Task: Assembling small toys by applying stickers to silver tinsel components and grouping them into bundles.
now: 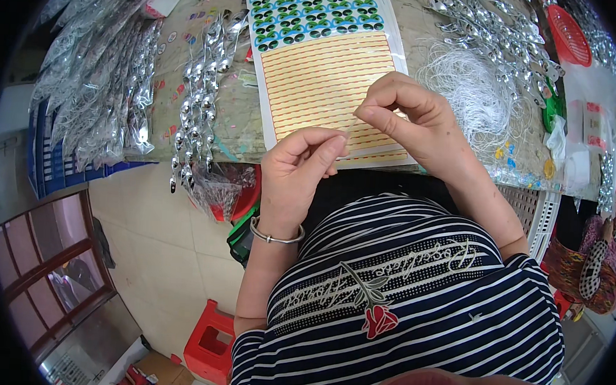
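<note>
My left hand (294, 169) and my right hand (417, 123) are raised close together over the near edge of a sheet of stickers (317, 85). Thumb and forefinger are pinched on each hand. A thin pale bit shows at the left fingertips, too small to name. What the right fingertips hold, if anything, I cannot make out. The sheet has yellow strips with red wavy lines, and rows of green and black eye-like shapes on blue at its far end. To the right of my right hand lies a loose heap of white string (466, 89).
Strands of shiny silver pieces (201, 103) hang over the table's front edge at left. Beyond them are clear plastic-wrapped bundles (98, 77). More silver strands (491, 24) and a red basket (569, 35) occupy the far right. A red stool (209, 344) stands on the floor.
</note>
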Demonstrator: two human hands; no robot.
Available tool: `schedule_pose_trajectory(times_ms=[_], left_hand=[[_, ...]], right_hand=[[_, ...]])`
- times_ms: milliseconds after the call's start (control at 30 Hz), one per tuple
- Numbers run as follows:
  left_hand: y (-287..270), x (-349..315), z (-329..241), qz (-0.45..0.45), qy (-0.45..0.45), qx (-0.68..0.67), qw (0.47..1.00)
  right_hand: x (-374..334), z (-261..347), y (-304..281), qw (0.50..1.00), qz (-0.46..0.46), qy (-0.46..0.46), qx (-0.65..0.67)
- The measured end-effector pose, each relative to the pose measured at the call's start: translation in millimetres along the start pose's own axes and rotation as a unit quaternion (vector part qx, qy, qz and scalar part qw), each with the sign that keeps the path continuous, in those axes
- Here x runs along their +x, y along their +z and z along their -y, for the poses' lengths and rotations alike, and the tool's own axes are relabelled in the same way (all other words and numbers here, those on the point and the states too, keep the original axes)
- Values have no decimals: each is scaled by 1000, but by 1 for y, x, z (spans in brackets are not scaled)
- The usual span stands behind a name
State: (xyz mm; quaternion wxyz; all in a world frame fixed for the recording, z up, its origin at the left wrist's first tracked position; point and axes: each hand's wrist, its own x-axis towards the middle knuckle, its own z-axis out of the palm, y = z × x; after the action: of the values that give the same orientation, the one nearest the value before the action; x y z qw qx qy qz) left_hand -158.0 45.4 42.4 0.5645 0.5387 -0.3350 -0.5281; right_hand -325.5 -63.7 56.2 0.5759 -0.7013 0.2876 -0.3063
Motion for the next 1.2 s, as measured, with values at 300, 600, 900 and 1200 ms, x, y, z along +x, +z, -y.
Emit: schedule_pose_trajectory(times_ms=[300, 600, 900, 1200], left_hand=[[-11, -3, 1, -38, 35, 73, 996], [-11, -6, 6, -21, 29, 86, 996], [2, -12, 8, 13, 0, 36, 999], [0, -12, 8, 2, -26, -56, 998]], right_hand=[[1, 8, -14, 906, 20, -201, -372], [-9, 9, -7, 956, 44, -131, -258], [1, -1, 8, 999, -5, -39, -21], [2, 8, 10, 965, 60, 97, 235]])
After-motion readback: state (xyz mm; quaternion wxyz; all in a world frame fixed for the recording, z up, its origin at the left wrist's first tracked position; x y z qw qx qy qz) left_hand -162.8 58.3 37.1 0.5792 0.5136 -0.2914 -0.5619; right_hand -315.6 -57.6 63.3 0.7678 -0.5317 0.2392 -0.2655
